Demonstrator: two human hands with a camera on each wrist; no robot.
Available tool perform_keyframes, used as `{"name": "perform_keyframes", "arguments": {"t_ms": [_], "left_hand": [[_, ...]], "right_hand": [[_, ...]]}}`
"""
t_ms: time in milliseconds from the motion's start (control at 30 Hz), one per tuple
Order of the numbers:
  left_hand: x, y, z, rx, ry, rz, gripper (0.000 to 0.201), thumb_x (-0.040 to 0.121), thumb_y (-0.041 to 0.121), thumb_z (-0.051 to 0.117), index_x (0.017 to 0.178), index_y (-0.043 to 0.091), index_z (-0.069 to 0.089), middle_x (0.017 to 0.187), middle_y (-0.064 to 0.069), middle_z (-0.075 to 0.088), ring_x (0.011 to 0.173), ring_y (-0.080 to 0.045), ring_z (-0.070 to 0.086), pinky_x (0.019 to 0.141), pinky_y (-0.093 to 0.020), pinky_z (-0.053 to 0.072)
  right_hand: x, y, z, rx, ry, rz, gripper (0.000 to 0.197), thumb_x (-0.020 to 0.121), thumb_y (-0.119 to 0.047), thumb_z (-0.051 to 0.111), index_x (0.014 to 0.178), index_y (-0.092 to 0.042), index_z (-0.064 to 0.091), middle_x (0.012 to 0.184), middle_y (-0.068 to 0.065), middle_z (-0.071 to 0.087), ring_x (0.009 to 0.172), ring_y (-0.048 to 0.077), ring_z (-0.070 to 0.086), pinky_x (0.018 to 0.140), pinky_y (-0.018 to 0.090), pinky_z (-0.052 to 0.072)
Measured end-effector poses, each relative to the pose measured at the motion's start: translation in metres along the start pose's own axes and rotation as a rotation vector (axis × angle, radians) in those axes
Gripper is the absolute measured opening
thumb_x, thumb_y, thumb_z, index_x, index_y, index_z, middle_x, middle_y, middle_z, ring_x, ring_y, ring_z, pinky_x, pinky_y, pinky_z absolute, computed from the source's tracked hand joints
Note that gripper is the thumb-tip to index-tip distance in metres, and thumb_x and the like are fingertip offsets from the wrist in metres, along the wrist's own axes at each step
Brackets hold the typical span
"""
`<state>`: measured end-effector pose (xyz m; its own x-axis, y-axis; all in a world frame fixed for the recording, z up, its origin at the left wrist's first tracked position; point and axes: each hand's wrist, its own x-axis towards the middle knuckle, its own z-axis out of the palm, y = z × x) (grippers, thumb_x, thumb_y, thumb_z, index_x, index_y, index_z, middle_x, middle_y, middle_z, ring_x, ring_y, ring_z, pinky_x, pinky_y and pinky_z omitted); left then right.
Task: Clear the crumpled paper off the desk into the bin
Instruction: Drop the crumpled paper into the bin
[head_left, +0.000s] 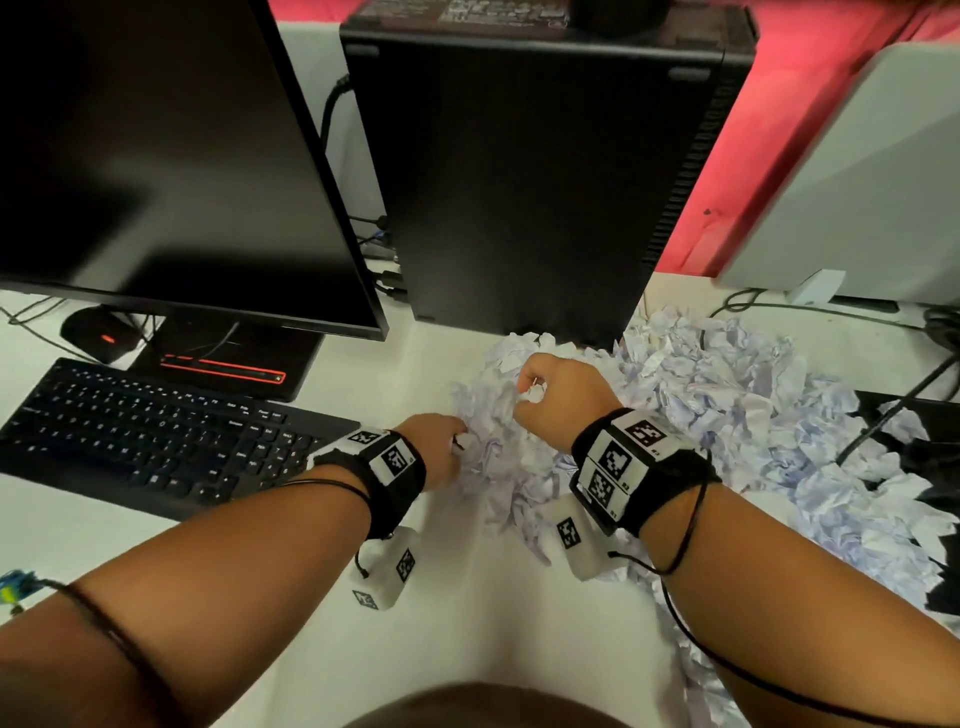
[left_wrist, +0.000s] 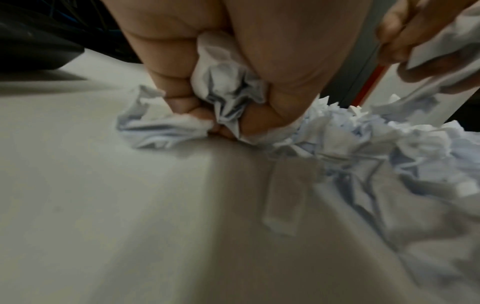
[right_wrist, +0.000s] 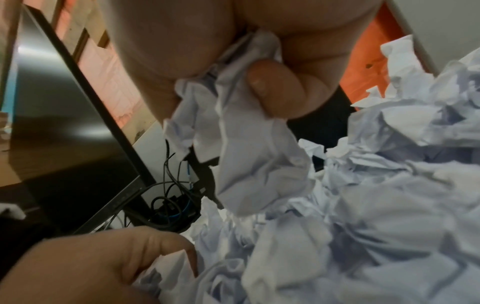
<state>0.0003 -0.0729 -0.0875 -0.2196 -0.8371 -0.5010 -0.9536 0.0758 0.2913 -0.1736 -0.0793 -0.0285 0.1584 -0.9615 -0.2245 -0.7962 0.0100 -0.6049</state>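
A wide heap of crumpled white paper covers the right half of the white desk. My left hand is at the heap's left edge, its fingers curled tight round a wad of crumpled paper down on the desk. My right hand is just above the heap, gripping another crumpled piece that hangs from thumb and fingers. In the right wrist view my left hand lies low at the paper's edge. No bin is in view.
A black computer tower stands right behind the heap. A monitor, keyboard and mouse fill the desk's left. Cables run across the right side, and a grey partition stands at the back right.
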Motion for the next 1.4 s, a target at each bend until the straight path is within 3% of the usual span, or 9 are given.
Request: {"name": "perform_keyframes", "arguments": {"t_ms": [167, 300, 367, 467, 667, 833, 967, 1167, 1400], "left_hand": [[-0.024, 0.003, -0.015, -0.128, 0.184, -0.034, 0.026, 0.082, 0.013, 0.052, 0.107, 0.012, 0.057, 0.11, -0.009, 0.059, 0.104, -0.029, 0.056, 0.081, -0.026, 0.042], [-0.038, 0.002, -0.024, -0.213, 0.21, -0.119, 0.019, 0.082, 0.02, 0.057, 0.1, 0.014, 0.055, 0.096, -0.006, 0.058, 0.089, -0.024, 0.057, 0.071, -0.026, 0.043], [-0.043, -0.002, -0.021, -0.25, 0.201, -0.151, 0.017, 0.08, 0.024, 0.061, 0.094, 0.02, 0.052, 0.091, -0.001, 0.057, 0.082, -0.019, 0.054, 0.068, -0.025, 0.042], [-0.049, -0.01, -0.013, -0.239, 0.131, -0.145, 0.016, 0.08, 0.023, 0.063, 0.088, 0.022, 0.049, 0.091, -0.001, 0.057, 0.082, -0.018, 0.052, 0.069, -0.025, 0.042], [-0.054, -0.02, 0.008, -0.31, 0.056, -0.128, 0.022, 0.078, 0.021, 0.064, 0.09, 0.021, 0.046, 0.086, -0.001, 0.054, 0.073, -0.019, 0.052, 0.058, -0.023, 0.042], [-0.054, -0.022, 0.014, -0.458, 0.1, -0.208, 0.049, 0.076, 0.016, 0.061, 0.121, 0.022, 0.043, 0.075, 0.002, 0.055, 0.065, -0.014, 0.053, 0.052, -0.021, 0.041], [-0.056, -0.025, 0.017, -0.352, 0.079, -0.317, 0.056, 0.081, 0.029, 0.062, 0.133, 0.018, 0.044, 0.116, -0.005, 0.06, 0.093, -0.018, 0.058, 0.074, -0.023, 0.046], [-0.067, -0.016, 0.029, -0.347, 0.134, -0.397, 0.026, 0.087, 0.029, 0.055, 0.108, 0.014, 0.058, 0.105, -0.007, 0.062, 0.086, -0.019, 0.054, 0.073, -0.022, 0.043], [-0.095, -0.027, 0.038, -0.49, 0.263, -0.338, 0.01, 0.077, 0.027, 0.066, 0.083, 0.02, 0.061, 0.084, -0.001, 0.062, 0.074, -0.018, 0.057, 0.063, -0.023, 0.044]], "right_hand": [[-0.001, -0.013, 0.01, -0.11, -0.078, -0.052, 0.015, 0.08, -0.018, 0.06, 0.093, -0.023, 0.054, 0.088, 0.0, 0.058, 0.075, 0.018, 0.055, 0.063, 0.026, 0.045], [0.007, -0.023, 0.034, -0.203, -0.22, -0.1, 0.043, 0.083, -0.018, 0.06, 0.123, -0.028, 0.05, 0.116, 0.003, 0.061, 0.096, 0.023, 0.06, 0.08, 0.032, 0.052], [0.013, -0.025, 0.048, -0.262, -0.309, -0.104, 0.065, 0.085, -0.019, 0.061, 0.142, -0.033, 0.033, 0.131, 0.003, 0.055, 0.112, 0.025, 0.057, 0.092, 0.035, 0.051], [0.019, -0.025, 0.058, -0.328, -0.381, -0.063, 0.076, 0.085, -0.02, 0.058, 0.148, -0.036, 0.017, 0.141, 0.004, 0.047, 0.121, 0.03, 0.052, 0.098, 0.039, 0.047], [0.019, -0.022, 0.06, -0.407, -0.328, -0.019, 0.035, 0.086, -0.024, 0.055, 0.12, -0.016, 0.051, 0.119, 0.008, 0.057, 0.104, 0.028, 0.057, 0.075, 0.032, 0.044], [0.017, -0.023, 0.052, -0.39, -0.24, -0.043, 0.033, 0.09, -0.033, 0.051, 0.116, -0.014, 0.057, 0.115, 0.006, 0.06, 0.103, 0.025, 0.057, 0.079, 0.032, 0.048], [0.013, -0.026, 0.041, -0.324, -0.139, -0.104, 0.035, 0.093, -0.038, 0.048, 0.113, -0.012, 0.059, 0.115, 0.007, 0.061, 0.105, 0.023, 0.056, 0.08, 0.029, 0.043], [-0.003, -0.035, 0.033, -0.226, -0.082, -0.178, 0.032, 0.094, -0.028, 0.047, 0.119, -0.014, 0.061, 0.118, 0.006, 0.062, 0.109, 0.023, 0.055, 0.085, 0.027, 0.042], [-0.021, -0.044, 0.031, -0.219, -0.101, -0.191, 0.031, 0.093, -0.028, 0.048, 0.116, -0.013, 0.062, 0.117, 0.006, 0.062, 0.108, 0.024, 0.055, 0.083, 0.027, 0.04]]}}
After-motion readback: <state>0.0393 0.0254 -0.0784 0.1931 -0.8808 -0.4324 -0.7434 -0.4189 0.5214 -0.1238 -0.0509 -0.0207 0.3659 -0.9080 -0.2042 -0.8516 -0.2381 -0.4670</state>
